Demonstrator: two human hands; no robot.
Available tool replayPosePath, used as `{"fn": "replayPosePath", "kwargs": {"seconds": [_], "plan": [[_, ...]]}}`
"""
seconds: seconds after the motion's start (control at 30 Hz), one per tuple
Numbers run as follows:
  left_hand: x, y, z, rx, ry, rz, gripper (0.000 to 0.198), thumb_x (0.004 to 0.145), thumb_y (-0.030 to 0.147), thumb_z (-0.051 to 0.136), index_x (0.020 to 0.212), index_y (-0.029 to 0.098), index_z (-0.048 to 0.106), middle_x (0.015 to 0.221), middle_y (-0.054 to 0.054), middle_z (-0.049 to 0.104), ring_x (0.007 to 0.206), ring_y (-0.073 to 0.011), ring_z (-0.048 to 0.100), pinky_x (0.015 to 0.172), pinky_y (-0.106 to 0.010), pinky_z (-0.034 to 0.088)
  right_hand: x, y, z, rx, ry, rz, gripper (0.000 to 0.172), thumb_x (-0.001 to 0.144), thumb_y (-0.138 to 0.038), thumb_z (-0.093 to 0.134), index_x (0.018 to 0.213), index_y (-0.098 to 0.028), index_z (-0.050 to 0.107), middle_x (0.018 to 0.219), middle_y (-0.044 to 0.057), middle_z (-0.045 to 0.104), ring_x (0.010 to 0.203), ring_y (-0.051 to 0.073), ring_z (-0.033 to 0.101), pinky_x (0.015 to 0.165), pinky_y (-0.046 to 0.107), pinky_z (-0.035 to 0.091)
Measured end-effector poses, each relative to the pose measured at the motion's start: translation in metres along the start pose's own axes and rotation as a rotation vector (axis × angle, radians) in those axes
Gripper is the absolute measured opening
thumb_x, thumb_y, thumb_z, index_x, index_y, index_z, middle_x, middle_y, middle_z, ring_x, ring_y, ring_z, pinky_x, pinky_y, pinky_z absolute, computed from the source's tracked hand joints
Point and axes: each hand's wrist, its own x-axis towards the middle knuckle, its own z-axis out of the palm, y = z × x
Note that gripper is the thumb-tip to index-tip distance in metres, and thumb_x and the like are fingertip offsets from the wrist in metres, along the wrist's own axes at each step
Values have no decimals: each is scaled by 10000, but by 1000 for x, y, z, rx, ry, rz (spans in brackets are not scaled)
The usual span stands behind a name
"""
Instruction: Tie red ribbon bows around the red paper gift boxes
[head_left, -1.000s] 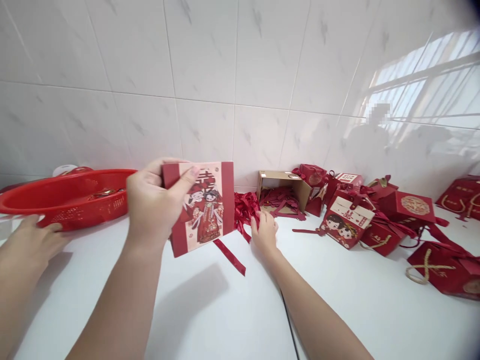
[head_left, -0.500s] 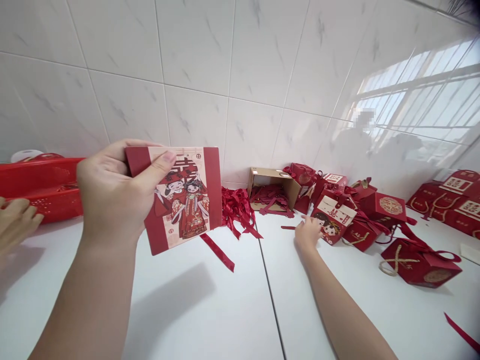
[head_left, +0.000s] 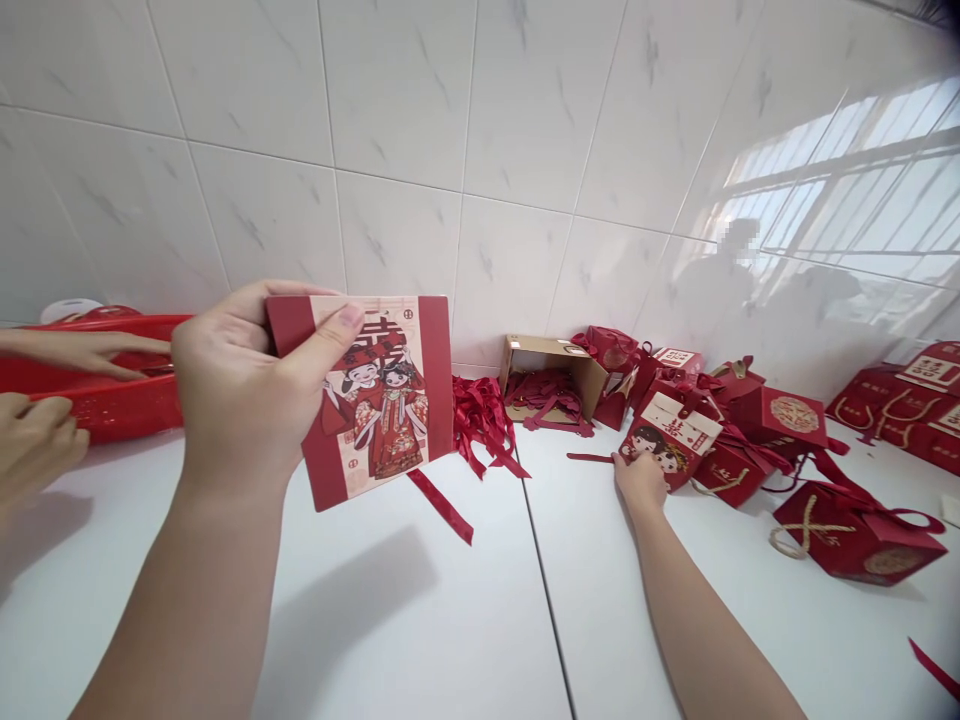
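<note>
My left hand (head_left: 247, 370) holds up a red gift box (head_left: 382, 400) by its left edge, thumb across the front. Its printed panel, a couple in red robes, faces me; I cannot tell whether the box is folded flat. My right hand (head_left: 642, 482) rests low on the table, fingers bent in at the lower front of a red gift box (head_left: 671, 430) with a cream flap. A thin dark red strip (head_left: 589, 457) ends at these fingertips. What the fingers pinch, if anything, is hidden.
Red ribbons (head_left: 484, 420) lie heaped beside an open cardboard box (head_left: 551, 350) of dark red straps. Several finished-looking red boxes (head_left: 859, 535) stand at right. At left, another person's hands (head_left: 41, 440) are at a red plastic basket (head_left: 131, 415). A tiled wall (head_left: 405, 230) rises behind.
My right hand has moved slightly right, against the cream-flapped box, uncovering more of the strip. My left hand keeps its hold. Another person's hand has come into the basket.
</note>
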Motion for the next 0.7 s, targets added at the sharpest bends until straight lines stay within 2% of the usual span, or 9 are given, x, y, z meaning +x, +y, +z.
{"fn": "replayPosePath", "kwargs": {"seconds": [0.23, 0.43, 0.57, 0.7], "plan": [[-4, 6, 6, 5, -8, -51, 138, 598, 190, 766, 692, 157, 671, 621, 21, 649, 553, -124, 572, 501, -241, 499, 1, -3, -1, 27, -60, 60, 323, 900, -357, 546, 1157, -161, 558, 1177, 86, 580, 1017, 215, 589, 861, 432, 497], [-11, 11, 9, 20, -23, -63, 105, 619, 179, 748, 680, 166, 664, 600, 31, 625, 547, -111, 551, 492, -225, 466, 3, -1, 1, 150, -119, 116, 312, 902, -328, 549, 1171, -169, 551, 1194, 86, 570, 1013, 210, 589, 852, 422, 505], [-10, 10, 8, 20, -25, -56, 110, 617, 191, 752, 677, 165, 664, 599, 28, 627, 534, -107, 545, 472, -220, 460, 3, -5, 0, 327, -170, 112, 298, 907, -319, 543, 1170, -179, 553, 1202, 86, 566, 1010, 205, 589, 850, 410, 508], [-9, 12, 5, -16, -72, -56, 121, 601, 190, 761, 663, 175, 659, 574, 30, 629, 520, -115, 553, 481, -233, 482, -2, -28, -10, 620, -268, -25, 299, 897, -313, 560, 1145, -145, 560, 1130, 82, 597, 943, 193, 614, 791, 381, 530]]}}
